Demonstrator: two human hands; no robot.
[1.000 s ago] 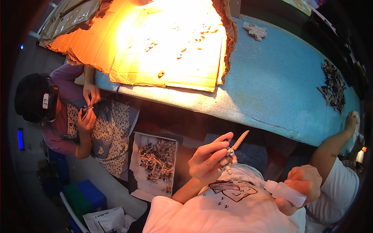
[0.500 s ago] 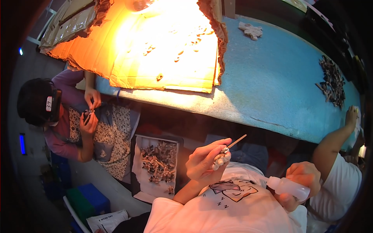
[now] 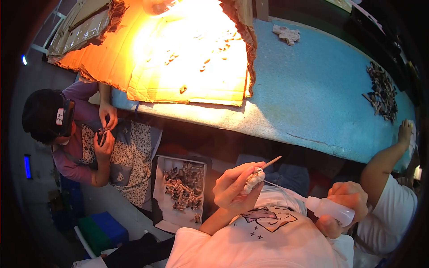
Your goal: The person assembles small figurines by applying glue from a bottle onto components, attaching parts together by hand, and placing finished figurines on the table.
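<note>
My left hand pinches a small lumpy white piece with a thin wooden stick jutting up from it toward the upper right. My right hand is wrapped round a translucent white squeeze bottle, tilted so its neck faces the left hand. From the neck a thin pale line, apparently a fine nozzle, reaches to the lower edge of the white piece. Whether it touches cannot be made out. Both hands are held in front of my white shirt, below the table's near edge.
A blue table carries torn cardboard under a bright lamp, a crumpled white cloth and a pile of small dark pieces. A lined box of small brown pieces stands left. Co-workers sit at left and right.
The white piece and its stick have turned slightly in my left hand. The bottle has shifted a little, and the thin line to the piece now shows. At lower left a white printed bag has moved down.
</note>
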